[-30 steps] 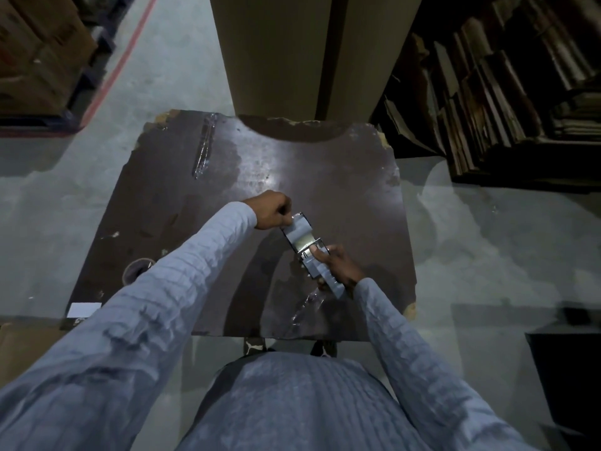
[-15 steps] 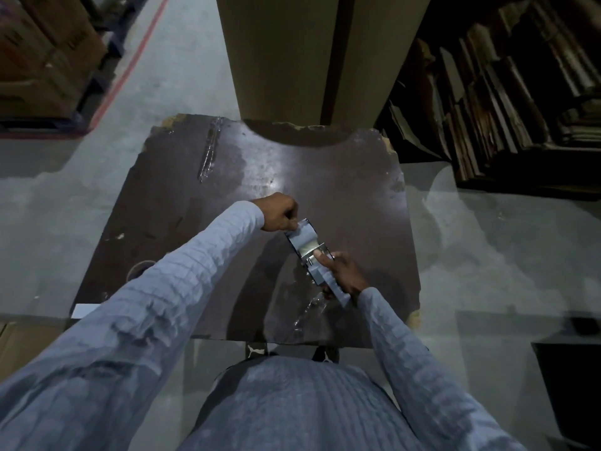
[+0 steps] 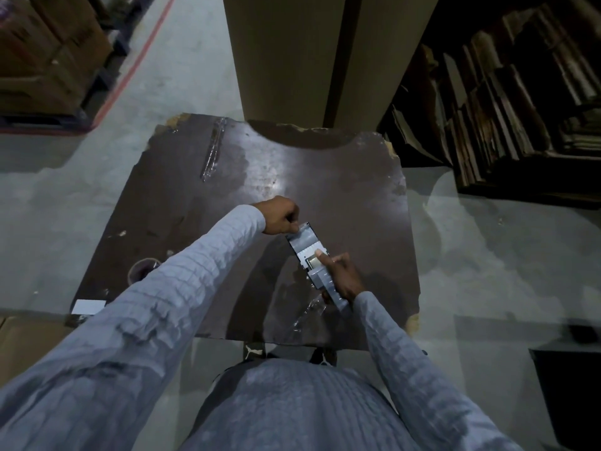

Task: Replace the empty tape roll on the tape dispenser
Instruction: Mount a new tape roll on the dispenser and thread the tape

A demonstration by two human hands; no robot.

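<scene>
Head view: a worn dark surface [image 3: 325, 177] is standing on grey concrete floor [image 3: 487, 255]. Right hand [image 3: 341, 278] is gripping the grey tape dispenser [image 3: 320, 271]; left hand [image 3: 281, 216] is pinching its clear tape [image 3: 300, 231].

I count two hands over the desk [image 3: 357, 190]: my left hand [image 3: 280, 215] and my right hand [image 3: 341, 278]. One tape dispenser [image 3: 312, 255] sits between them. Near the desk's left edge I see one round ring mark [image 3: 143, 270], at its near left corner one white label [image 3: 87, 306], and toward its far left corner one strip of clear tape [image 3: 214, 151]
</scene>
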